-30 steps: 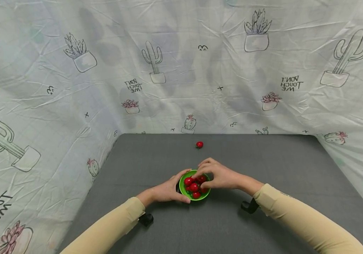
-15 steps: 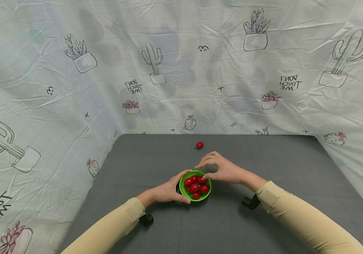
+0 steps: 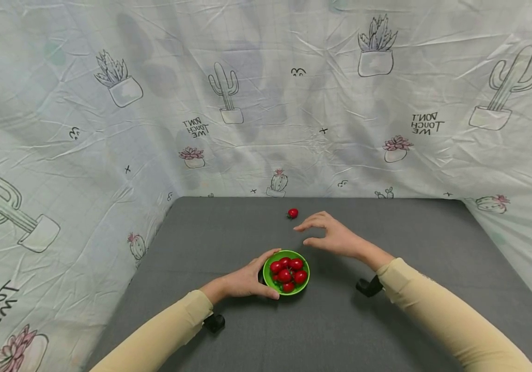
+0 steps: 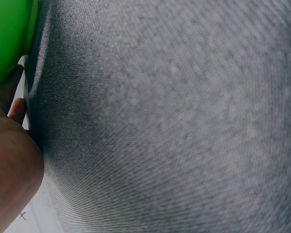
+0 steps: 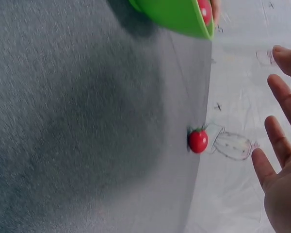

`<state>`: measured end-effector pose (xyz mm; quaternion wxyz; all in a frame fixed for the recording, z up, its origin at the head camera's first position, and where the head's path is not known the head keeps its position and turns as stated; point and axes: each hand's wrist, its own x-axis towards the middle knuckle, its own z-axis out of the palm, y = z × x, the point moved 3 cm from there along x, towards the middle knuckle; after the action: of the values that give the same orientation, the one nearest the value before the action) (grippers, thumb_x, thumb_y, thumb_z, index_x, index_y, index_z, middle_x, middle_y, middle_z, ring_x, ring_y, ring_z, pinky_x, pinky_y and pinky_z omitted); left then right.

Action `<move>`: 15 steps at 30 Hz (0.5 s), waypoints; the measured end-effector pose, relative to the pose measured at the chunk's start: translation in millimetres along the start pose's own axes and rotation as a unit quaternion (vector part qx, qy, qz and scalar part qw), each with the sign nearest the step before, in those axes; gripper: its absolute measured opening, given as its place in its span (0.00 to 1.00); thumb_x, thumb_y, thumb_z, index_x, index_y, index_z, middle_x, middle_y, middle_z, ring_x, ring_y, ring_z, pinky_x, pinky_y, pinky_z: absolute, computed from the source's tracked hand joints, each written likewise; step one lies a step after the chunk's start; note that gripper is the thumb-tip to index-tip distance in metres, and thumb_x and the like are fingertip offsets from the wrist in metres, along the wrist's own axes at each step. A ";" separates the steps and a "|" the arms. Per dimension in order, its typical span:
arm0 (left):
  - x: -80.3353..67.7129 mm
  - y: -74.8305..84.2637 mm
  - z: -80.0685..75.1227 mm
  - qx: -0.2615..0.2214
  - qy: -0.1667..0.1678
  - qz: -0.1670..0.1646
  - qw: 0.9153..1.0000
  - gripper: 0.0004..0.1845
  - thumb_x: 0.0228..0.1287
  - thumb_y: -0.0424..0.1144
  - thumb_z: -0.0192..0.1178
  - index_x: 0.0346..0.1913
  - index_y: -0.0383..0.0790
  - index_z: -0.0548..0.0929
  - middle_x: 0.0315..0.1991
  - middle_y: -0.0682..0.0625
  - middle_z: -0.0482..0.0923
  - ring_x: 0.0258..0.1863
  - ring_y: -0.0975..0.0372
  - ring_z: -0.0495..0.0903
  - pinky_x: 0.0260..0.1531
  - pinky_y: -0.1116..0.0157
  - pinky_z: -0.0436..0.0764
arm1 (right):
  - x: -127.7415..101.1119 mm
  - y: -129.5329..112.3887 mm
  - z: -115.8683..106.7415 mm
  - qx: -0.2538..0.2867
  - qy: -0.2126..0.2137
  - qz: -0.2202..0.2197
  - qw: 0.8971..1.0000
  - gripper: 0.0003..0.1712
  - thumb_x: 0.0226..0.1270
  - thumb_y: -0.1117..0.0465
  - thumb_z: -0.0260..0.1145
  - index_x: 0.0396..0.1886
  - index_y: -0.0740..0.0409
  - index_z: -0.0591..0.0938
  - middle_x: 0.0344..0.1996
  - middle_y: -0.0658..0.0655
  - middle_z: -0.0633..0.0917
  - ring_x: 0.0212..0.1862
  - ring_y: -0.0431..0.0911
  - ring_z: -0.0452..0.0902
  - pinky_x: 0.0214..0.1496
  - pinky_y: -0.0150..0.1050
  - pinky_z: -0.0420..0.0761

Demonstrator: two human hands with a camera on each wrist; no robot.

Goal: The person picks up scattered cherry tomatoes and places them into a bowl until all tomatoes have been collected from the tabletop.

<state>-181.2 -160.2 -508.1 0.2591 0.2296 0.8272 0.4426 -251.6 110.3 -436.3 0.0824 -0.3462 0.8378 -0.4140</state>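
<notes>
A green bowl full of several small red cherry tomatoes stands on the dark grey table. My left hand grips the bowl from its left side, thumb at the near rim and fingers round the far side. One lone cherry tomato lies farther back on the table; in the right wrist view this tomato shows its green stem end. My right hand hovers over the table to the right, between bowl and lone tomato, fingers spread apart from the thumb and holding nothing.
A pale cloth printed with potted cacti hangs behind and beside the grey table. Black wrist mounts sit under both forearms.
My right hand has lifted out of the bowl, leaving the tomatoes there, and moved back and right toward the lone tomato. The left hand and bowl stay in place.
</notes>
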 end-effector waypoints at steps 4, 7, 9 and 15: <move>0.1 0.0 -0.3 -0.001 0.001 -0.002 1.000 0.56 0.57 0.59 0.75 0.80 0.73 0.48 0.75 0.54 0.55 0.73 0.55 0.55 0.67 0.43 0.60 | 4.8 8.1 -5.8 0.005 0.015 0.017 1.000 0.19 0.70 0.53 0.72 0.60 0.38 0.85 0.58 0.46 0.80 0.66 0.49 0.65 0.65 0.64 0.67; 0.1 -0.6 -0.3 -0.001 0.002 -0.005 1.000 0.55 0.57 0.59 0.75 0.80 0.74 0.48 0.75 0.54 0.55 0.73 0.55 0.55 0.67 0.43 0.60 | 9.2 12.6 -9.6 0.013 0.026 0.029 0.999 0.19 0.70 0.53 0.72 0.60 0.40 0.85 0.58 0.46 0.81 0.67 0.49 0.65 0.66 0.64 0.65; 0.2 -0.8 -0.2 -0.002 0.003 -0.007 1.000 0.55 0.57 0.59 0.75 0.80 0.74 0.48 0.75 0.54 0.54 0.74 0.54 0.54 0.67 0.43 0.60 | 13.1 14.6 -11.8 0.016 0.032 0.033 0.999 0.19 0.70 0.54 0.72 0.60 0.42 0.85 0.58 0.46 0.82 0.67 0.50 0.65 0.67 0.64 0.64; 0.4 -1.7 0.8 -0.006 0.004 -0.010 1.000 0.56 0.57 0.58 0.76 0.80 0.72 0.48 0.76 0.52 0.54 0.74 0.53 0.54 0.67 0.42 0.59 | 26.0 21.1 -18.2 0.007 0.040 0.037 0.999 0.23 0.72 0.56 0.71 0.65 0.51 0.83 0.59 0.49 0.82 0.68 0.52 0.64 0.68 0.63 0.63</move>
<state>-181.3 -160.4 -510.0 0.2612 0.2182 0.8278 0.4460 -289.6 113.8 -436.6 0.0666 -0.2979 0.8496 -0.4301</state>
